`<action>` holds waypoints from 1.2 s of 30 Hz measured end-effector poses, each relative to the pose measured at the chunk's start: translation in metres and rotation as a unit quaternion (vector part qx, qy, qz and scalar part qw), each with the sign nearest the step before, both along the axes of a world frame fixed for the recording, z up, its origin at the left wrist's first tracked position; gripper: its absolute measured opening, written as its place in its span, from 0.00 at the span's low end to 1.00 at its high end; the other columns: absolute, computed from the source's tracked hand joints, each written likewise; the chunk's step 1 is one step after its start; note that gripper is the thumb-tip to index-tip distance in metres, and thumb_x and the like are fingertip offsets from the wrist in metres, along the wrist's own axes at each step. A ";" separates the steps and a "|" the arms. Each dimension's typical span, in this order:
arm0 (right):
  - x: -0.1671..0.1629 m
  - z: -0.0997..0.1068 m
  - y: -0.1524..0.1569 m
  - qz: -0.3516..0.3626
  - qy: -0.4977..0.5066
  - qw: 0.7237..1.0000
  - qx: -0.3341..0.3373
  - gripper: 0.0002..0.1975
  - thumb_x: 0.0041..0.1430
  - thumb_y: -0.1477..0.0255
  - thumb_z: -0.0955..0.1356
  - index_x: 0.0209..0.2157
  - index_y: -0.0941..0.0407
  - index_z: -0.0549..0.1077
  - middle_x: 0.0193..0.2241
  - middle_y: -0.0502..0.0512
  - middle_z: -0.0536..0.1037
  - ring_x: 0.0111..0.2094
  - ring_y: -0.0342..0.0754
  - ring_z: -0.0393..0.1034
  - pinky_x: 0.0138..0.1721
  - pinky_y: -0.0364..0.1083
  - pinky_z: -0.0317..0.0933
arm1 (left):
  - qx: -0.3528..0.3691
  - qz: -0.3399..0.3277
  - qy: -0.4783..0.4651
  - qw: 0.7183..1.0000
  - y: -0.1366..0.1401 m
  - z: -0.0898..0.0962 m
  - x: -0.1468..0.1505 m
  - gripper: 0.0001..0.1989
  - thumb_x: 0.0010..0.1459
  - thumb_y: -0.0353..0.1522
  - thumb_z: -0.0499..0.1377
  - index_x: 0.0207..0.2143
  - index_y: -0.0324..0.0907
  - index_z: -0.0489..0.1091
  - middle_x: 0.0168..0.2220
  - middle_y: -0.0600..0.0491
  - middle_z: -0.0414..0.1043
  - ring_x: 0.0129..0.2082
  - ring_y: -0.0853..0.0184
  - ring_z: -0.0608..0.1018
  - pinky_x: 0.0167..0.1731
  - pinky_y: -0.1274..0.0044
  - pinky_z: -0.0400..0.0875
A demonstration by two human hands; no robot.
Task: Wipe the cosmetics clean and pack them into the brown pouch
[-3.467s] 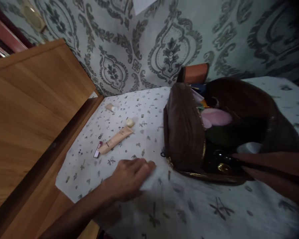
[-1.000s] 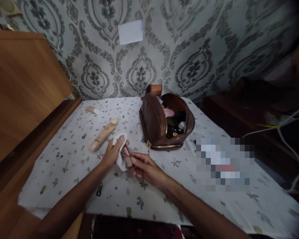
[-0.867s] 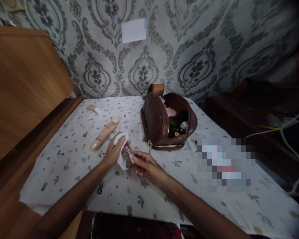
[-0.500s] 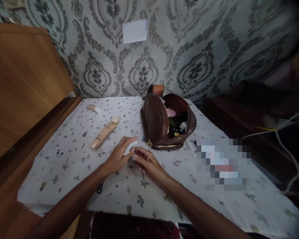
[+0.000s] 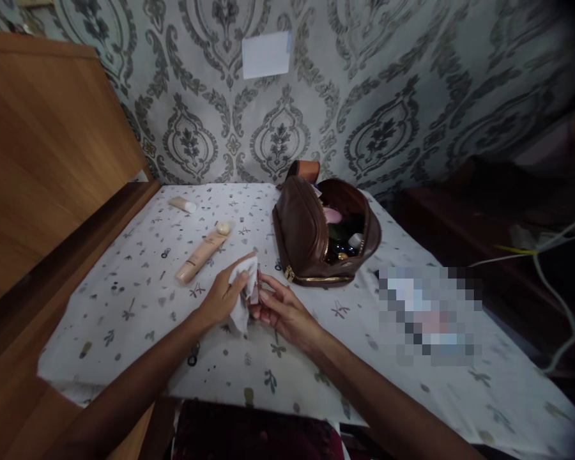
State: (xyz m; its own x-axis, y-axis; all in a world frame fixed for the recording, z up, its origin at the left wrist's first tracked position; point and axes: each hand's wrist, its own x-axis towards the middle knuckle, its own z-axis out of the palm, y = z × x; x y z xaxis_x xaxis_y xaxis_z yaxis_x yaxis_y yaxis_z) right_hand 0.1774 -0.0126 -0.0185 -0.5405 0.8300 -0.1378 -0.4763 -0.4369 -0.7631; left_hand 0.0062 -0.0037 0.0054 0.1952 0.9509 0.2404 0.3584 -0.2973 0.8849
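My left hand [image 5: 222, 297] is closed on a white cloth or wipe [image 5: 240, 314], which hangs down below the fingers. Just to its right, my right hand [image 5: 287, 313] pinches a small reddish, partly clear item [image 5: 257, 287] against the cloth; fingers and cloth hide most of it. Beyond both hands stands a brown makeup bag [image 5: 299, 223], unzipped, with bottles and a pink item inside. A beige squeeze tube [image 5: 200, 259] lies left of the bag, with a round cream-coloured piece [image 5: 223, 228] at its far end.
A smaller beige tube with a white cap [image 5: 182, 204] lies at the back left of the cloth-covered table [image 5: 138, 338]. On the right is a pixelated patch [image 5: 429, 316]. Wooden furniture [image 5: 48, 134] borders the left side, and a pale cable [image 5: 553, 287] hangs at the right.
The white cloth now shows more and hangs lower from my left hand. The reddish item has come into sight between my hands. The view has shifted slightly.
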 end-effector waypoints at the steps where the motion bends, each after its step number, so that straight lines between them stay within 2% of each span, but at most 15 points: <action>1: 0.000 -0.001 0.001 -0.009 0.005 1.000 -0.007 0.31 0.48 0.62 0.77 0.53 0.51 0.69 0.31 0.49 0.77 0.27 0.41 0.72 0.31 0.42 0.63 | 0.019 -0.009 0.013 1.000 -0.002 0.000 0.001 0.27 0.67 0.45 0.46 0.60 0.39 0.64 0.51 0.46 0.73 0.51 0.59 0.74 0.55 0.69 0.64; 3: 0.001 -0.002 0.003 -0.034 0.011 0.999 -0.015 0.29 0.48 0.64 0.77 0.52 0.51 0.71 0.32 0.49 0.77 0.28 0.41 0.71 0.34 0.43 0.64 | 0.054 -0.033 0.049 0.997 -0.005 -0.001 0.002 0.26 0.68 0.42 0.46 0.62 0.41 0.62 0.53 0.46 0.71 0.53 0.60 0.72 0.56 0.70 0.64; 7: 0.001 -0.002 0.006 -0.096 0.021 0.995 -0.007 0.23 0.46 0.65 0.78 0.45 0.52 0.74 0.31 0.48 0.75 0.28 0.40 0.68 0.29 0.40 0.63 | 0.096 -0.082 0.122 0.985 -0.010 -0.002 0.005 0.23 0.68 0.39 0.47 0.63 0.46 0.62 0.40 0.50 0.68 0.39 0.65 0.74 0.45 0.73 0.70; 9: 0.002 0.001 0.006 -0.103 0.019 0.994 0.000 0.21 0.45 0.65 0.78 0.42 0.53 0.76 0.31 0.48 0.75 0.27 0.39 0.67 0.27 0.39 0.62 | 0.113 -0.091 0.130 0.981 -0.012 -0.001 0.007 0.22 0.68 0.38 0.48 0.62 0.45 0.64 0.37 0.51 0.67 0.37 0.66 0.73 0.43 0.74 0.70; 11: 0.003 0.005 0.005 -0.082 0.009 0.997 0.005 0.21 0.45 0.64 0.78 0.41 0.54 0.77 0.30 0.48 0.75 0.26 0.38 0.66 0.26 0.38 0.60 | 0.124 -0.090 0.117 0.981 -0.013 0.000 0.008 0.21 0.68 0.37 0.49 0.60 0.44 0.66 0.38 0.50 0.69 0.39 0.65 0.74 0.44 0.74 0.70; 13: 0.005 0.009 0.002 -0.037 -0.005 0.999 0.008 0.21 0.47 0.62 0.78 0.42 0.56 0.77 0.28 0.48 0.74 0.23 0.37 0.65 0.23 0.37 0.58 | 0.125 -0.070 0.088 0.986 -0.012 0.002 0.007 0.20 0.67 0.37 0.50 0.58 0.43 0.67 0.44 0.47 0.73 0.45 0.63 0.75 0.47 0.73 0.70; 16: 0.006 0.011 -0.001 0.035 -0.021 0.999 0.014 0.21 0.50 0.61 0.76 0.43 0.58 0.76 0.24 0.47 0.72 0.20 0.36 0.63 0.19 0.37 0.53 | 0.103 0.014 0.042 0.994 -0.008 0.005 0.003 0.19 0.67 0.38 0.50 0.57 0.43 0.65 0.51 0.47 0.73 0.48 0.62 0.76 0.48 0.73 0.70; 19: 0.005 0.009 -0.002 0.055 -0.015 0.998 0.019 0.26 0.49 0.60 0.76 0.48 0.56 0.75 0.25 0.48 0.74 0.20 0.37 0.65 0.19 0.37 0.54 | 0.097 0.087 0.013 0.991 -0.003 0.005 -0.002 0.15 0.66 0.39 0.52 0.51 0.42 0.66 0.46 0.50 0.75 0.43 0.65 0.77 0.45 0.75 0.70; 21: 0.005 0.007 -0.002 0.050 -0.007 0.999 0.022 0.30 0.49 0.60 0.77 0.52 0.55 0.72 0.30 0.50 0.77 0.22 0.38 0.68 0.21 0.38 0.56 | 0.110 0.085 0.010 0.990 -0.001 0.004 -0.003 0.12 0.65 0.38 0.53 0.46 0.42 0.69 0.42 0.51 0.76 0.42 0.65 0.77 0.44 0.75 0.70; 23: 0.004 0.007 -0.001 0.040 -0.002 0.999 0.021 0.30 0.49 0.61 0.76 0.53 0.54 0.71 0.33 0.52 0.78 0.24 0.40 0.70 0.23 0.39 0.57 | 0.119 0.052 0.014 0.991 -0.001 0.003 -0.003 0.10 0.65 0.36 0.54 0.43 0.42 0.71 0.40 0.51 0.77 0.41 0.65 0.77 0.44 0.75 0.70; 27: 0.006 0.009 0.002 -0.004 0.002 1.000 0.014 0.23 0.51 0.62 0.76 0.47 0.54 0.74 0.32 0.50 0.77 0.27 0.41 0.71 0.28 0.40 0.61 | 0.139 -0.052 0.021 0.989 -0.005 0.004 0.000 0.10 0.63 0.34 0.57 0.44 0.42 0.74 0.41 0.50 0.79 0.40 0.66 0.79 0.42 0.76 0.71; 29: 0.007 0.010 0.003 -0.022 -0.010 0.999 0.028 0.19 0.51 0.63 0.76 0.43 0.55 0.75 0.30 0.49 0.75 0.27 0.39 0.69 0.28 0.39 0.60 | 0.145 -0.081 0.021 0.986 -0.006 0.005 0.001 0.10 0.63 0.33 0.58 0.45 0.42 0.74 0.40 0.50 0.79 0.39 0.66 0.79 0.41 0.76 0.71; 32: 0.009 0.011 0.001 -0.003 -0.046 0.997 0.062 0.16 0.53 0.63 0.75 0.40 0.57 0.75 0.26 0.47 0.72 0.24 0.37 0.65 0.24 0.38 0.56 | 0.141 -0.059 0.021 0.988 -0.006 0.006 -0.001 0.10 0.63 0.33 0.57 0.44 0.42 0.74 0.40 0.50 0.79 0.39 0.66 0.79 0.41 0.76 0.71; 36: 0.008 0.013 -0.003 0.078 -0.068 0.990 0.098 0.16 0.55 0.61 0.73 0.38 0.58 0.75 0.26 0.47 0.71 0.22 0.38 0.67 0.21 0.39 0.54 | 0.137 0.030 0.015 0.990 -0.002 0.008 -0.005 0.10 0.64 0.34 0.56 0.44 0.41 0.74 0.42 0.50 0.79 0.42 0.65 0.79 0.44 0.76 0.71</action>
State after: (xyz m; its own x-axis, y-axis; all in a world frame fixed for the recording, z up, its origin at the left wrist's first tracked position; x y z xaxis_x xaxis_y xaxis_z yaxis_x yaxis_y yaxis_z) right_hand 0.1857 -0.0152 -0.0054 -0.6513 0.7562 -0.0626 -0.3014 -0.3336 -0.8932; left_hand 0.0014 -0.0059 0.0135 0.1507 0.8612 0.4854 0.4086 -0.5014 0.7627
